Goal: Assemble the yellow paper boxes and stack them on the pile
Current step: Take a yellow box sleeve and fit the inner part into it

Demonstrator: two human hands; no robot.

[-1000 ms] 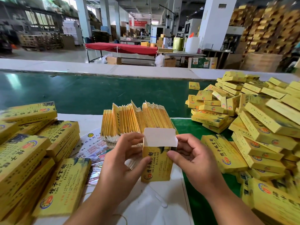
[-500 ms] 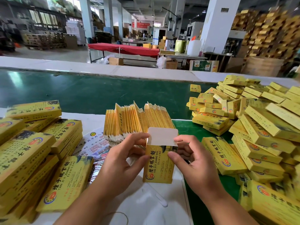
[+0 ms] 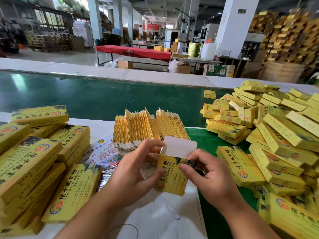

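Note:
I hold one yellow paper box [image 3: 170, 176] upright over the table's near edge, its white top flap [image 3: 179, 147] standing open. My left hand [image 3: 133, 171] grips its left side, thumb on the printed front and forefinger up at the flap's left corner. My right hand [image 3: 207, 171] grips the right side, thumb pressed on the front, fingers curled at the top right corner. Behind the box stands a fanned bundle of flat box blanks [image 3: 148, 128]. The big pile of assembled boxes [image 3: 276, 135] lies to the right.
Stacks of larger yellow boxes [image 3: 43, 161] fill the left of the white table [image 3: 155, 218]. Printed leaflets [image 3: 107, 152] lie between them and the blanks. A green conveyor belt [image 3: 103, 97] runs across behind. A thin wire loop [image 3: 127, 228] lies near the front edge.
The box stays between both hands. My right fingers have curled in closer over the box's top right corner, and the left forefinger has risen to the flap.

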